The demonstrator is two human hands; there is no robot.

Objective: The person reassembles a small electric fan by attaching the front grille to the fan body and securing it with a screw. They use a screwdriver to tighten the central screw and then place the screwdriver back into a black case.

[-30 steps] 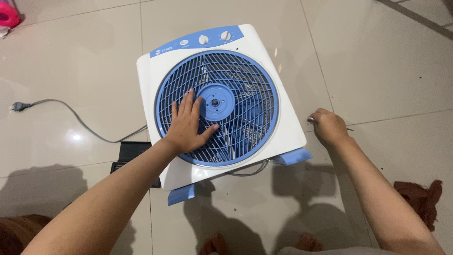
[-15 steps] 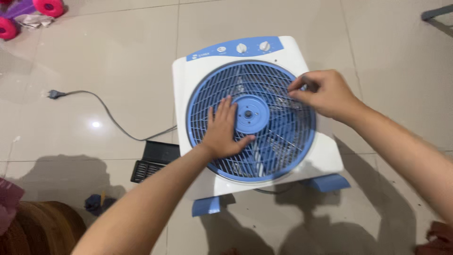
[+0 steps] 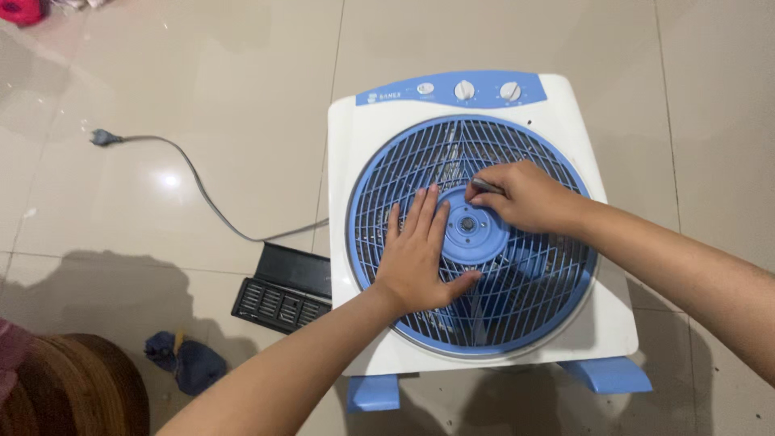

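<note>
Now, left hand: the left hand lies flat and open, fingers spread, palm down on the round blue plastic grille just left of its centre; it grips nothing, only presses on the bars, thumb reaching toward the hub.
Right hand: the right hand is curled closed around a thin dark metal tool, pinched between thumb and fingers; the tool's tip points toward the round blue hub cap at the grille's middle, and whether it touches the cap cannot be told.
Grille: it sits in the face of a square white plastic box fan lying on its back on the floor, grille facing up.
Fan top edge: a blue control strip with two white round knobs runs along the far edge of the fan.
Fan near edge: two blue plastic feet stick out from the near edge, one at each corner.
Floor, left of fan: a black slotted plastic cover lies touching the fan's left edge; a grey power cord with plug runs off toward the far left.
Floor, near left corner: a crumpled dark blue cloth lies beside a brown rounded object, only partly in view.
Floor: glossy pale beige tiles carry everything.
</note>
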